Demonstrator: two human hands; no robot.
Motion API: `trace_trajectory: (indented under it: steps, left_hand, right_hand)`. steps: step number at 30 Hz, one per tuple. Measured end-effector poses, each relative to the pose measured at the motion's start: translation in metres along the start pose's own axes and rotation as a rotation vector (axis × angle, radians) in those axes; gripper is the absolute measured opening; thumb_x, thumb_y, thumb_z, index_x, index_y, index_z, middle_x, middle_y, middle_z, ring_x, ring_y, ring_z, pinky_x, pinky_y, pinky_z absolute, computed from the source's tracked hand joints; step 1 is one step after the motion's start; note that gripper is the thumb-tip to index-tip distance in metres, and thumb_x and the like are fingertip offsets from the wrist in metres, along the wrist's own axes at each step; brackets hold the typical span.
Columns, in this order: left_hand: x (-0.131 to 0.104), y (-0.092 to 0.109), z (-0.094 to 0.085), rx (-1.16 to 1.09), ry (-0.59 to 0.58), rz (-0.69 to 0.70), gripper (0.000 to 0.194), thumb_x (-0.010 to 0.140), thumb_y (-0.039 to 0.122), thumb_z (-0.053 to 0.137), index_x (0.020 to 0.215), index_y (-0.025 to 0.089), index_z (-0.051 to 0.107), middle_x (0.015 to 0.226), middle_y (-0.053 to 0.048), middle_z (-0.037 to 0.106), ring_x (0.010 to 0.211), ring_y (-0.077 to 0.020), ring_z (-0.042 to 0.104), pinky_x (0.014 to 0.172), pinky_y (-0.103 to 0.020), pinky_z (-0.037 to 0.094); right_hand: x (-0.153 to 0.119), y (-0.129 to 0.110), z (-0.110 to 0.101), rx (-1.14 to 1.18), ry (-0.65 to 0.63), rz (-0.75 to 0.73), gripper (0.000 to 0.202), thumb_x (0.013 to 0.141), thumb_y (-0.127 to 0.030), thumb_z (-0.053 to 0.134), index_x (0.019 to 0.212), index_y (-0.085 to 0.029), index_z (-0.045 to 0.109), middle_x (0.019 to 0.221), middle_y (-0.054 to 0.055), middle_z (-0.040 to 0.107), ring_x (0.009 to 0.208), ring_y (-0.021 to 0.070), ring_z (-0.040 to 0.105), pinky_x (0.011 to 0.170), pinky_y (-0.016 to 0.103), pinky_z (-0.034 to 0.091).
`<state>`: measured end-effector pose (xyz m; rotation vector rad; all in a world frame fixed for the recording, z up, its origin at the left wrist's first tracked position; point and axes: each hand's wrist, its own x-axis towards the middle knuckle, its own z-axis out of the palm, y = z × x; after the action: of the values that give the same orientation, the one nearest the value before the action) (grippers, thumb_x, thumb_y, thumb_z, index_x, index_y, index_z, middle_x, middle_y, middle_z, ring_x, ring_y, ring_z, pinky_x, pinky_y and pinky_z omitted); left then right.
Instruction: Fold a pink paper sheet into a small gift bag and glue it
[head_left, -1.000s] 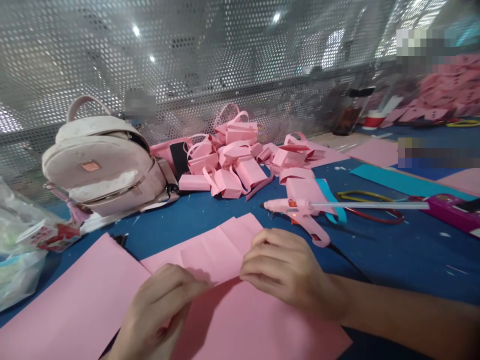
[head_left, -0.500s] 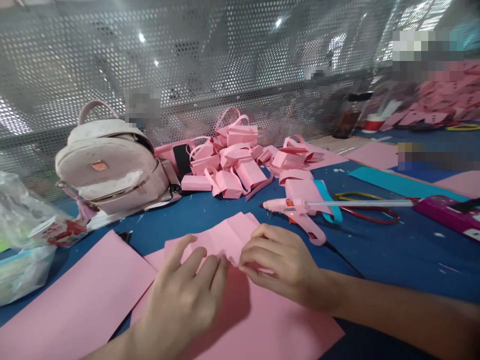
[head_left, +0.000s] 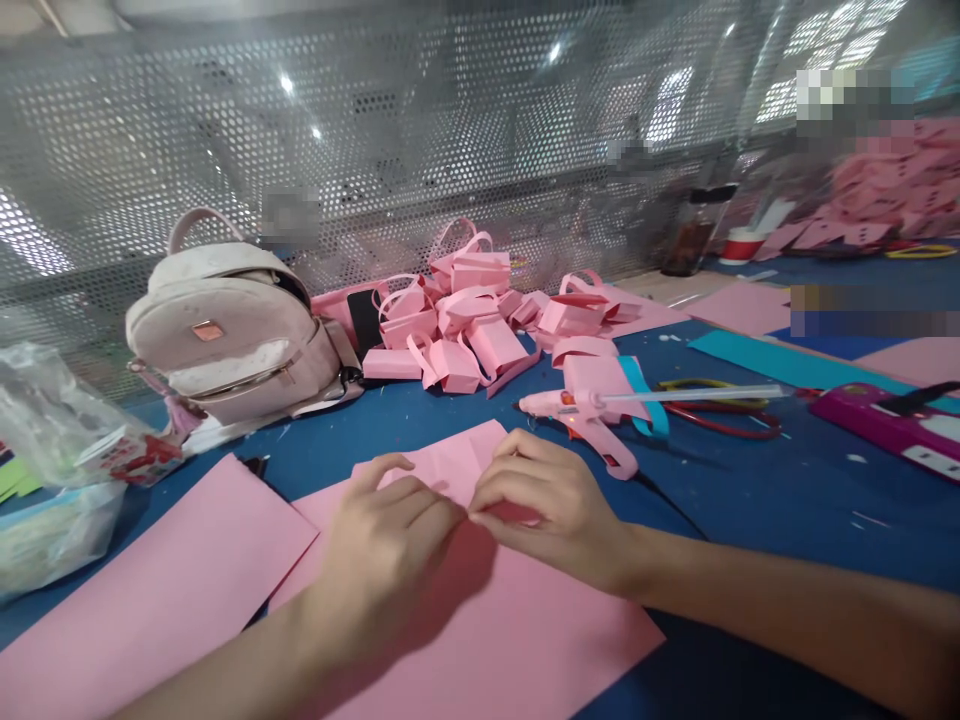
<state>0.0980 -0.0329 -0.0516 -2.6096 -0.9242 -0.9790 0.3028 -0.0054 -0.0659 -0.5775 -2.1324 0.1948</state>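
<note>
Blue table [head_left: 787, 500], perforated metal screen [head_left: 450, 130], seemingly workshop

pink paper sheet [head_left: 480, 630] lies flat at lower centre of frame, far end creased and folded over

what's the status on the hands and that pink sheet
Left hand and right hand both pressing the creased pink sheet. Sheet flat on table. Glue gun close behind, not touching.

The paper sheet [head_left: 480, 630] was plain pink. The counter [head_left: 787, 500] was dark blue. The glue gun [head_left: 592, 415] was pale pink. The backpack [head_left: 232, 335] was off-white. The strip [head_left: 787, 365] was teal. The rear screen [head_left: 450, 120] was grey, perforated with dots.
</note>
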Motion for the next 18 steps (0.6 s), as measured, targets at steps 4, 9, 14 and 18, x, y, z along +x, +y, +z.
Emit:
trace_trajectory:
  steps: [4, 9, 14, 18]
  left_hand:
    - [-0.002, -0.003, -0.005, -0.064, 0.009, -0.034, 0.02, 0.092, 0.006, 0.054, 0.084, 0.02, 0.065, 0.067, 0.004, 0.07, 0.058, -0.0119, 0.062, 0.084, -0.038, 0.045]
    - [-0.007, -0.002, -0.011, -0.035, 0.019, -0.022, 0.019, 0.093, 0.006, 0.053, 0.084, 0.019, 0.063, 0.064, 0.004, 0.068, 0.056, -0.0111, 0.06, 0.084, -0.038, 0.045]
    - [-0.007, -0.002, -0.01, -0.004, 0.013, 0.004, 0.021, 0.093, 0.007, 0.051, 0.084, 0.02, 0.064, 0.065, 0.004, 0.069, 0.056, -0.0114, 0.061, 0.085, -0.038, 0.046]
    - [-0.008, -0.005, -0.008, 0.002, 0.011, 0.011, 0.021, 0.093, 0.006, 0.052, 0.083, 0.02, 0.064, 0.065, 0.004, 0.07, 0.057, -0.012, 0.062, 0.085, -0.039, 0.045]
  right_hand:
    - [0.001, 0.001, -0.003, 0.0, 0.028, -0.052, 0.007, 0.091, -0.021, 0.069, 0.084, -0.019, 0.069, 0.076, 0.0, 0.071, 0.075, 0.0155, 0.057, 0.069, 0.029, 0.046]
    - [0.004, -0.002, -0.006, -0.021, 0.016, -0.081, 0.011, 0.093, -0.023, 0.066, 0.083, -0.019, 0.069, 0.076, 0.002, 0.071, 0.076, 0.0163, 0.058, 0.069, 0.03, 0.046]
    - [0.005, -0.003, -0.005, 0.013, -0.008, -0.029, 0.014, 0.093, -0.023, 0.065, 0.08, -0.018, 0.067, 0.076, 0.004, 0.069, 0.078, 0.0185, 0.057, 0.071, 0.032, 0.045]
    - [0.004, 0.003, -0.006, 0.033, -0.055, -0.006, 0.016, 0.094, -0.026, 0.064, 0.08, -0.018, 0.068, 0.076, 0.004, 0.07, 0.08, 0.0189, 0.058, 0.073, 0.032, 0.045]
